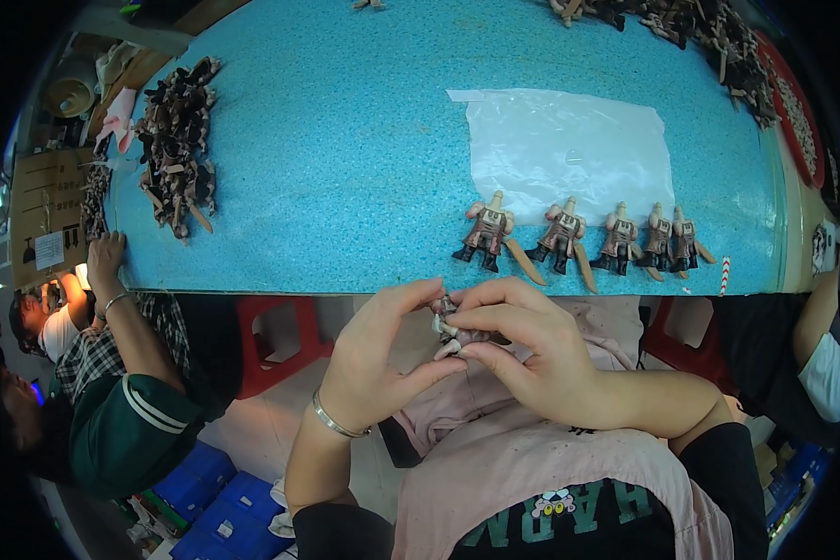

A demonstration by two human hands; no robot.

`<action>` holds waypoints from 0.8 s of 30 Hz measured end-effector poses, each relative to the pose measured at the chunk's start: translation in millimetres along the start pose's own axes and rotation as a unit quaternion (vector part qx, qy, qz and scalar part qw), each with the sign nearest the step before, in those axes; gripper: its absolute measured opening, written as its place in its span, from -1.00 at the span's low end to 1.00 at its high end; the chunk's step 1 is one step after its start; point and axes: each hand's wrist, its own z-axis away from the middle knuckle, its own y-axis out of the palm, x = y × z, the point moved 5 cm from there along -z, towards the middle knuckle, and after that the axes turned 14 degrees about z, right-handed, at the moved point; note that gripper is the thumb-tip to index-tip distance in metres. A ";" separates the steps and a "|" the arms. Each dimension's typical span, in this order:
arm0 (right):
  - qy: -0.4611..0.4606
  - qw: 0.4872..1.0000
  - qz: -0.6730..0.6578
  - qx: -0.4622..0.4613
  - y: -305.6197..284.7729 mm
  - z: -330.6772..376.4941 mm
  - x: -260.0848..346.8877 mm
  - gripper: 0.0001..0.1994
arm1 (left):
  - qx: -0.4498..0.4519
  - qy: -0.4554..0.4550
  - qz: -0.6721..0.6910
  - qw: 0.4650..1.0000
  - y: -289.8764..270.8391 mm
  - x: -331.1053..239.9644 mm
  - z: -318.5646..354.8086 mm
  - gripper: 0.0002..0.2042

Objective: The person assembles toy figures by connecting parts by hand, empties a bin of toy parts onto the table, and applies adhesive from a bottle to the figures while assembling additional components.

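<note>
Between my two hands, just off the table's near edge and above my lap, is a small toy figure (448,338) with pale and dark brown parts. My left hand (369,350) grips its left side with thumb and fingers. From the other side, my right hand (532,341) pinches it with fingertips, and they hide much of it. On the table beyond, several headless-looking figures (489,230) with brown coats, black boots and tan blade-like pieces lie in a row along the lower edge of a clear plastic sheet (569,140).
Piles of similar figures lie at the left (177,140) and far right (700,37) of the blue table (336,168). A red tray (789,112) of small pale pieces sits at the right. Co-workers sit on both sides; one's hand (107,254) rests at the left edge. Red stools (280,341) stand below.
</note>
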 end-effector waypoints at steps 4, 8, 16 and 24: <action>0.036 0.999 -0.028 -0.001 1.1 2.4 -1.6 -0.75 | 0.012 0.002 -0.025 1.000 1.4 -4.2 -3.1 -0.40; 0.053 0.997 -0.054 -0.013 1.0 2.0 -3.9 -0.76 | 0.013 -0.019 0.061 0.998 -2.7 -0.1 -2.8 -0.53; 0.047 0.998 -0.050 -0.016 3.3 1.2 -8.1 -0.78 | -0.014 -0.026 0.064 0.998 -3.4 10.6 -4.1 -0.74; 0.049 0.996 -0.077 0.014 4.6 -0.5 -10.0 -0.74 | -0.057 -0.034 0.094 0.993 -2.5 14.5 3.2 -0.80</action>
